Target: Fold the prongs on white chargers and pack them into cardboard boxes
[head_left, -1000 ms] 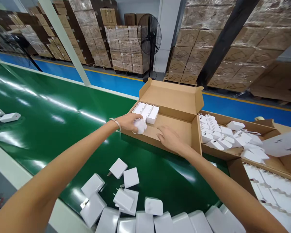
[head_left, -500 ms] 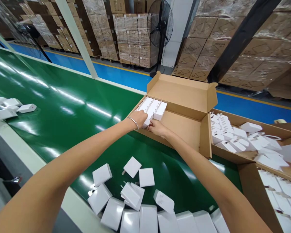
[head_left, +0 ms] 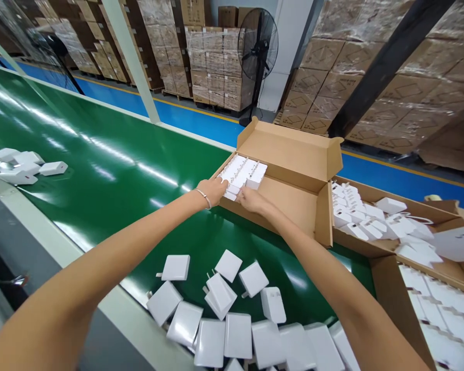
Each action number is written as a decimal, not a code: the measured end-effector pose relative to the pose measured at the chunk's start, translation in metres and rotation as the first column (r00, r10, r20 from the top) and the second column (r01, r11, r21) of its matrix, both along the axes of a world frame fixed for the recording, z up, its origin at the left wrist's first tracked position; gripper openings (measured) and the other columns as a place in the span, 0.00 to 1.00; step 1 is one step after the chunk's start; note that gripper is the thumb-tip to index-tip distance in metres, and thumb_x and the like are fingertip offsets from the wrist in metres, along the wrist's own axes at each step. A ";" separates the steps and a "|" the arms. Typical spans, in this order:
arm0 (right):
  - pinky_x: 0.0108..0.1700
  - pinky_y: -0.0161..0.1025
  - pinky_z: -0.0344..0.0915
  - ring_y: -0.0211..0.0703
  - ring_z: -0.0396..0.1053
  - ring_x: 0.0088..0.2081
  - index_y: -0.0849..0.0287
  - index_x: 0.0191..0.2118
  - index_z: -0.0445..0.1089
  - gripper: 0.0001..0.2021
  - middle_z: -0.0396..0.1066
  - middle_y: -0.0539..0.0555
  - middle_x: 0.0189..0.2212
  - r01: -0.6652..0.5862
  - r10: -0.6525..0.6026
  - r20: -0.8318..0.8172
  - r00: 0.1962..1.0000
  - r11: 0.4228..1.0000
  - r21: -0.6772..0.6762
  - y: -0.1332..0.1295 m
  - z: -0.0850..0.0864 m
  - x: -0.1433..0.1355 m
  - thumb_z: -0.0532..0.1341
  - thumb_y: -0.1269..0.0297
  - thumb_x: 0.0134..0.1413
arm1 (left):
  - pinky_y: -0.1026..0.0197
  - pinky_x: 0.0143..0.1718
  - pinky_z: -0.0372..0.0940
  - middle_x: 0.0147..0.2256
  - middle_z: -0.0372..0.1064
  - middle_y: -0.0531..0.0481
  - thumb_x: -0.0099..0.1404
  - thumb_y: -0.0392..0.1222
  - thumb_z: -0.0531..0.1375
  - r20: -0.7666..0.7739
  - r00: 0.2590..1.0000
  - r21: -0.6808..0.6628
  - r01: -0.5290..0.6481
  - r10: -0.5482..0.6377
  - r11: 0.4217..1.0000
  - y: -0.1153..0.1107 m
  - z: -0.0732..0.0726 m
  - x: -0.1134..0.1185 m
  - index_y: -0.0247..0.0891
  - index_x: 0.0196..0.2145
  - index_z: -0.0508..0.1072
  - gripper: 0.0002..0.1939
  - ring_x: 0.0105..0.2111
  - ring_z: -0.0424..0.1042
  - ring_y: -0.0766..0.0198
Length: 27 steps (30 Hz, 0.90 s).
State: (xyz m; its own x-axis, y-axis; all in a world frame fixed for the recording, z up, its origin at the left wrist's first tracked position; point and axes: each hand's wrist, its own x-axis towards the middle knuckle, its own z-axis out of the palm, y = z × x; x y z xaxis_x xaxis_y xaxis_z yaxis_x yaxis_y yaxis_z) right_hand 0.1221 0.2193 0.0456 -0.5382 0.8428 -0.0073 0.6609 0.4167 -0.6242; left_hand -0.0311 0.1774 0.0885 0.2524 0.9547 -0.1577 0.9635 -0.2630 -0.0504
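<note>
An open cardboard box [head_left: 294, 198] stands on the green belt, its left part filled with rows of white plug chargers [head_left: 237, 170], prongs up. My left hand [head_left: 215, 190], with a bracelet at the wrist, reaches over the box's front left corner, its fingers bent onto the nearest charger. Closed at the right end of that front charger [head_left: 232, 191] is my right hand [head_left: 250, 199], fingertips partly hidden. Several loose white chargers [head_left: 237, 335] lie on the belt closer to me, between my forearms.
To the right, another carton [head_left: 355, 239] holds jumbled chargers, with a box of neatly rowed chargers [head_left: 441, 309] in front. More chargers [head_left: 54, 168] lie far left on the green belt [head_left: 100, 180]. Beyond stand a fan [head_left: 258, 46] and stacked wrapped cartons [head_left: 216, 67].
The front charger now sits lower, in line with the rows in the box. My left hand has shifted slightly left. Loose chargers on the belt have shifted and spread.
</note>
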 end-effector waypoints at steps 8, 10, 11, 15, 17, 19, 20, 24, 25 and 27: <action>0.47 0.47 0.57 0.53 0.55 0.51 0.58 0.53 0.57 0.32 0.55 0.61 0.52 -0.679 0.674 0.281 0.683 0.728 -0.093 -0.122 -0.005 0.049 0.59 0.79 0.37 | 0.59 0.30 0.63 0.40 0.60 0.45 0.52 0.44 0.57 0.154 0.988 -0.377 0.085 -0.028 0.923 -0.147 -0.025 -0.053 0.39 0.47 0.60 0.24 0.32 0.68 0.59; 0.44 0.46 0.59 0.52 0.59 0.47 0.60 0.49 0.61 0.29 0.60 0.61 0.47 -0.678 0.650 0.369 0.664 0.732 -0.068 -0.128 -0.013 0.044 0.58 0.83 0.34 | 0.58 0.34 0.63 0.43 0.59 0.43 0.50 0.45 0.58 0.267 0.964 -0.358 0.091 0.008 0.929 -0.162 -0.040 -0.056 0.38 0.48 0.59 0.27 0.36 0.67 0.57; 0.43 0.45 0.59 0.50 0.60 0.45 0.61 0.46 0.62 0.27 0.63 0.60 0.43 -0.668 0.630 0.378 0.678 0.743 -0.041 -0.125 -0.014 0.039 0.57 0.83 0.34 | 0.58 0.37 0.62 0.43 0.60 0.43 0.50 0.45 0.58 0.346 0.938 -0.339 0.105 0.020 0.935 -0.165 -0.046 -0.056 0.38 0.48 0.58 0.28 0.38 0.66 0.56; 0.36 0.38 0.59 0.44 0.62 0.38 0.60 0.46 0.56 0.24 0.63 0.55 0.37 -0.457 0.446 0.163 0.880 0.889 0.036 -0.096 -0.007 0.026 0.61 0.73 0.39 | 0.60 0.30 0.63 0.31 0.66 0.48 0.55 0.49 0.51 0.592 0.646 -0.501 -0.173 0.482 0.848 -0.151 -0.056 -0.059 0.37 0.48 0.57 0.24 0.26 0.68 0.62; 0.34 0.36 0.59 0.42 0.62 0.37 0.57 0.47 0.54 0.28 0.61 0.53 0.37 -0.386 0.385 0.044 0.922 0.923 0.017 -0.085 -0.005 0.021 0.64 0.62 0.38 | 0.61 0.24 0.63 0.24 0.66 0.49 0.56 0.55 0.46 0.542 0.331 -0.719 -0.293 0.773 0.630 -0.139 -0.056 -0.063 0.35 0.41 0.62 0.23 0.20 0.66 0.63; 0.34 0.36 0.58 0.43 0.62 0.37 0.55 0.44 0.57 0.30 0.61 0.51 0.36 -0.340 0.339 0.032 0.940 0.940 0.015 -0.079 -0.010 0.014 0.66 0.53 0.33 | 0.63 0.20 0.62 0.22 0.65 0.47 0.56 0.60 0.45 0.421 0.102 -0.864 -0.257 0.901 0.433 -0.129 -0.054 -0.067 0.33 0.33 0.65 0.26 0.17 0.64 0.65; 0.34 0.37 0.57 0.43 0.62 0.35 0.56 0.42 0.58 0.29 0.62 0.51 0.34 -0.295 0.294 0.060 0.954 0.955 0.022 -0.077 -0.014 0.009 0.66 0.50 0.32 | 0.64 0.19 0.61 0.22 0.66 0.46 0.55 0.61 0.44 0.373 0.048 -0.897 -0.235 0.926 0.374 -0.125 -0.054 -0.067 0.33 0.30 0.66 0.27 0.16 0.63 0.66; 0.32 0.37 0.57 0.44 0.63 0.32 0.59 0.39 0.58 0.20 0.65 0.53 0.31 -0.044 0.042 0.069 0.997 0.999 0.027 -0.070 -0.035 -0.011 0.59 0.50 0.45 | 0.65 0.15 0.57 0.20 0.65 0.44 0.57 0.63 0.40 0.300 0.019 -0.922 -0.250 0.954 0.295 -0.115 -0.055 -0.062 0.33 0.26 0.66 0.30 0.14 0.61 0.66; 0.32 0.37 0.57 0.43 0.63 0.32 0.59 0.40 0.57 0.17 0.65 0.54 0.31 -0.040 0.039 0.025 0.999 0.999 0.002 -0.067 -0.039 -0.014 0.56 0.54 0.48 | 0.64 0.15 0.57 0.20 0.64 0.44 0.58 0.63 0.39 0.299 0.033 -0.920 -0.254 0.954 0.298 -0.114 -0.055 -0.060 0.33 0.26 0.66 0.30 0.15 0.61 0.65; 0.33 0.36 0.58 0.41 0.63 0.33 0.59 0.42 0.57 0.13 0.65 0.53 0.32 -0.173 0.167 -0.077 0.983 0.982 -0.080 -0.060 -0.043 -0.016 0.55 0.62 0.50 | 0.63 0.15 0.57 0.19 0.64 0.44 0.57 0.64 0.40 0.304 0.081 -0.912 -0.262 0.949 0.315 -0.110 -0.054 -0.056 0.34 0.25 0.65 0.30 0.15 0.62 0.64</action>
